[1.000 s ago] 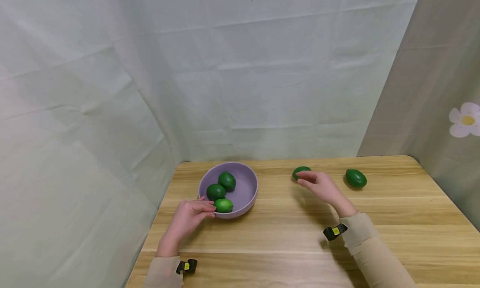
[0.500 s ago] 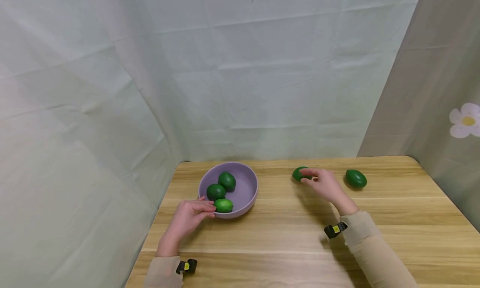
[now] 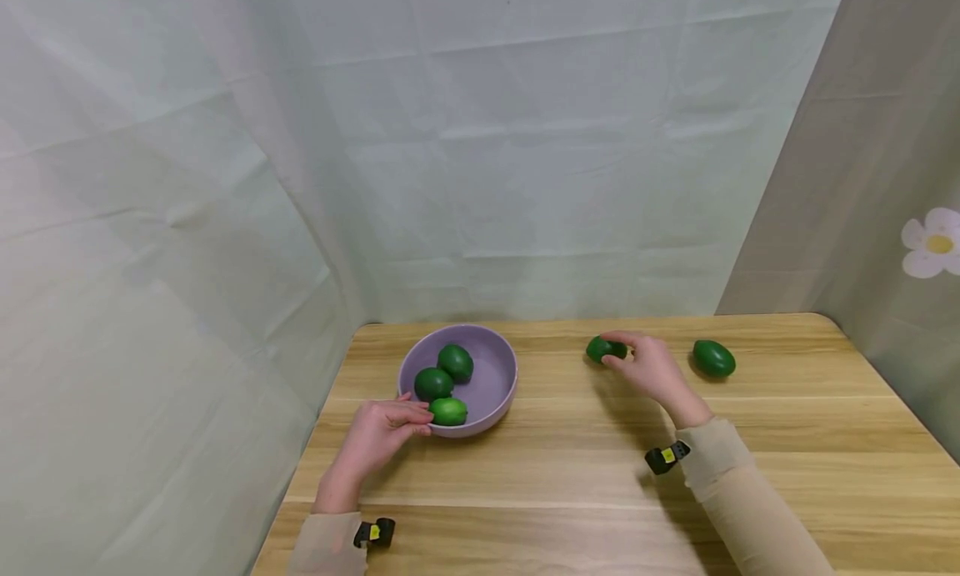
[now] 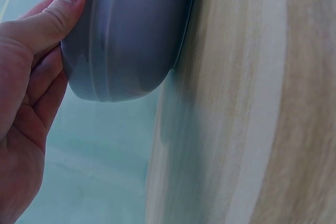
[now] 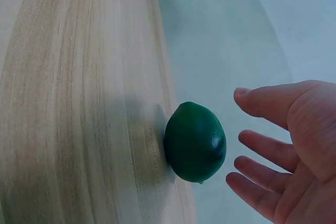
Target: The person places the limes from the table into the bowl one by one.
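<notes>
My left hand (image 3: 377, 436) pinches the near left rim of a purple bowl (image 3: 491, 376), thumb outside and fingers over the edge. The left wrist view shows the thumb on the bowl's outer wall (image 4: 131, 35). Inside lie two dark green limes (image 3: 433, 384) and a brighter green lime (image 3: 448, 411) beside my fingertips. Farther right, my right hand (image 3: 651, 372) reaches over a dark green lime (image 3: 597, 350) on the table, partly hiding it. In the right wrist view, parted fingers and thumb stand a small gap from this lime (image 5: 194, 142).
Another dark green lime (image 3: 713, 358) lies on the wooden table (image 3: 570, 493), to the right of my right hand. Pale curtains (image 3: 555, 184) hang right behind the table's back edge and along its left side. Each sleeve carries a small black wrist device (image 3: 667, 457).
My right hand has edged forward, its fingers now reaching across the lime on the table. The left hand and bowl stay in place.
</notes>
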Demonstrator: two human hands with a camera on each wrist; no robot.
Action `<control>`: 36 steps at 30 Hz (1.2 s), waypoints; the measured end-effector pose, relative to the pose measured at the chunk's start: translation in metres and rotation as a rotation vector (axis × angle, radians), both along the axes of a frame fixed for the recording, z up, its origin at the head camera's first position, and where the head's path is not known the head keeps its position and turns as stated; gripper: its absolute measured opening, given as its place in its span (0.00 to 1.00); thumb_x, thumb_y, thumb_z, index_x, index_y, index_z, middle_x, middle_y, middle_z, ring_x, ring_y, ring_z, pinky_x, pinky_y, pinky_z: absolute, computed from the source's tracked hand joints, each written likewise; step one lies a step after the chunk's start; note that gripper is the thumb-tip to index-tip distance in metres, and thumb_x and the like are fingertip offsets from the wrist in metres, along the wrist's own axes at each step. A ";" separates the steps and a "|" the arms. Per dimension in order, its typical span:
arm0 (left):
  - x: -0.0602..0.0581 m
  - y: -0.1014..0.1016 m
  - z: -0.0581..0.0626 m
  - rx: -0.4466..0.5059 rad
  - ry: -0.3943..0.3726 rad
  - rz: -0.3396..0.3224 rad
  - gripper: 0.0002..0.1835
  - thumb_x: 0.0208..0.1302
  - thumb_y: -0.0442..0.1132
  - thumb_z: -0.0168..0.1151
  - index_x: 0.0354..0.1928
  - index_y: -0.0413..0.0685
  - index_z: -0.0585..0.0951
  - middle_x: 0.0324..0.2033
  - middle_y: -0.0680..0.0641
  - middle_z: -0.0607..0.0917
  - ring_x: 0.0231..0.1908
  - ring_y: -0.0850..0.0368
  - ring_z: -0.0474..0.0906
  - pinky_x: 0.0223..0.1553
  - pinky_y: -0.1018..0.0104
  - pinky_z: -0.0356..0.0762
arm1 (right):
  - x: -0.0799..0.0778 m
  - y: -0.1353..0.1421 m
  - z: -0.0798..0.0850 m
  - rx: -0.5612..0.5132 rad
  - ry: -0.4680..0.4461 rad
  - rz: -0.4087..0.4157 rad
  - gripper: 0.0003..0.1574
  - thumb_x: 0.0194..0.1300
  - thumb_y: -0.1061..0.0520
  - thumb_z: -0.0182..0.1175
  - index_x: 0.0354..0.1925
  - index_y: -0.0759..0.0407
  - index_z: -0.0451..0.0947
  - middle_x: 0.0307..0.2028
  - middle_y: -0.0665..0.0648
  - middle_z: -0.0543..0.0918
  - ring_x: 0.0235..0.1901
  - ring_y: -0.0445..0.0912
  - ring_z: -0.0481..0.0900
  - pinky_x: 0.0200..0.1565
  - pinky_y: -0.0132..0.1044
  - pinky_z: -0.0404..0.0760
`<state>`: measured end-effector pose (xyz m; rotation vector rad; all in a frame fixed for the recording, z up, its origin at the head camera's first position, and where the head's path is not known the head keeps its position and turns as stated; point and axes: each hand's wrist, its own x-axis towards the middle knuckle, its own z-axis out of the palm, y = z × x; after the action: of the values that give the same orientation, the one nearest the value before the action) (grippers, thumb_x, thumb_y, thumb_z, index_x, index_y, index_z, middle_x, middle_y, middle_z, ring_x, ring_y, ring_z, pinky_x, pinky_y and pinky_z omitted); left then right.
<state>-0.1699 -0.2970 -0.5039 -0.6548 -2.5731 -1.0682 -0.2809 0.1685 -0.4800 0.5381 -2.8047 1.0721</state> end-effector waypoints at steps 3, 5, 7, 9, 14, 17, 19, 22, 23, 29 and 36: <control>0.000 0.000 0.001 0.001 -0.001 -0.002 0.09 0.53 0.32 0.82 0.37 0.49 0.95 0.38 0.55 0.94 0.53 0.39 0.89 0.65 0.47 0.82 | 0.000 0.000 0.000 -0.004 -0.006 -0.007 0.27 0.74 0.57 0.70 0.68 0.59 0.81 0.60 0.69 0.85 0.32 0.57 0.80 0.33 0.51 0.83; 0.000 0.000 0.001 0.000 -0.001 -0.002 0.09 0.53 0.32 0.82 0.37 0.49 0.95 0.38 0.55 0.94 0.52 0.40 0.89 0.65 0.47 0.82 | -0.002 0.001 0.000 -0.014 -0.011 -0.005 0.27 0.74 0.58 0.70 0.68 0.59 0.81 0.59 0.69 0.85 0.19 0.48 0.67 0.23 0.43 0.73; 0.000 0.001 0.002 0.001 -0.003 -0.002 0.09 0.53 0.32 0.82 0.37 0.48 0.95 0.38 0.55 0.94 0.52 0.40 0.90 0.66 0.47 0.82 | -0.003 0.001 0.000 -0.025 -0.025 -0.002 0.28 0.74 0.58 0.70 0.69 0.60 0.80 0.59 0.69 0.85 0.16 0.45 0.56 0.21 0.40 0.66; 0.001 0.001 0.002 0.003 -0.007 -0.001 0.09 0.53 0.31 0.82 0.37 0.48 0.95 0.38 0.55 0.94 0.53 0.40 0.89 0.66 0.47 0.81 | -0.004 0.002 -0.001 -0.018 -0.020 0.000 0.28 0.74 0.58 0.70 0.69 0.60 0.80 0.62 0.70 0.84 0.19 0.48 0.72 0.26 0.43 0.77; 0.001 0.002 0.002 -0.001 0.001 -0.002 0.09 0.53 0.31 0.83 0.37 0.47 0.95 0.38 0.54 0.94 0.52 0.41 0.90 0.66 0.46 0.81 | -0.009 0.004 -0.002 -0.006 -0.005 -0.003 0.31 0.73 0.58 0.71 0.70 0.61 0.79 0.70 0.70 0.77 0.68 0.69 0.75 0.65 0.68 0.79; 0.001 0.002 0.002 -0.005 0.005 -0.001 0.09 0.52 0.31 0.83 0.36 0.47 0.95 0.38 0.53 0.94 0.52 0.42 0.90 0.66 0.46 0.81 | -0.011 0.004 -0.002 0.003 -0.007 -0.002 0.32 0.73 0.57 0.72 0.71 0.61 0.78 0.72 0.71 0.74 0.71 0.71 0.70 0.69 0.71 0.73; 0.001 0.003 0.002 -0.004 0.001 -0.001 0.09 0.53 0.31 0.83 0.37 0.47 0.95 0.38 0.54 0.94 0.52 0.41 0.90 0.66 0.46 0.81 | -0.012 0.004 -0.002 0.013 -0.009 0.000 0.32 0.73 0.56 0.72 0.71 0.61 0.78 0.73 0.72 0.72 0.72 0.72 0.69 0.70 0.72 0.72; 0.001 0.003 0.002 -0.008 -0.004 0.001 0.09 0.53 0.32 0.83 0.37 0.47 0.95 0.39 0.54 0.94 0.53 0.39 0.89 0.66 0.46 0.81 | -0.015 0.004 -0.003 0.029 -0.015 0.009 0.32 0.73 0.56 0.71 0.71 0.61 0.78 0.75 0.72 0.70 0.72 0.72 0.68 0.71 0.72 0.71; 0.001 0.003 0.002 -0.009 -0.006 0.001 0.09 0.53 0.32 0.83 0.37 0.48 0.95 0.39 0.54 0.94 0.54 0.39 0.89 0.66 0.46 0.81 | -0.015 0.004 -0.003 0.035 -0.017 0.011 0.32 0.74 0.55 0.71 0.71 0.61 0.78 0.75 0.72 0.70 0.72 0.72 0.68 0.71 0.72 0.71; 0.000 0.003 0.002 -0.009 -0.020 0.003 0.08 0.54 0.33 0.82 0.38 0.48 0.95 0.39 0.54 0.94 0.55 0.38 0.88 0.66 0.46 0.81 | -0.018 0.002 -0.003 0.052 -0.027 0.026 0.33 0.74 0.55 0.71 0.72 0.61 0.77 0.75 0.73 0.69 0.73 0.72 0.67 0.71 0.73 0.70; 0.001 0.003 0.002 -0.005 -0.019 0.001 0.08 0.54 0.33 0.82 0.37 0.48 0.95 0.39 0.55 0.94 0.54 0.40 0.89 0.67 0.46 0.80 | -0.023 0.000 -0.004 0.084 -0.019 0.050 0.35 0.74 0.54 0.71 0.73 0.61 0.76 0.76 0.73 0.68 0.73 0.72 0.67 0.71 0.73 0.70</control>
<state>-0.1694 -0.2938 -0.5021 -0.6478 -2.5931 -1.0735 -0.3037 0.1685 -0.4845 0.6124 -2.8782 0.9774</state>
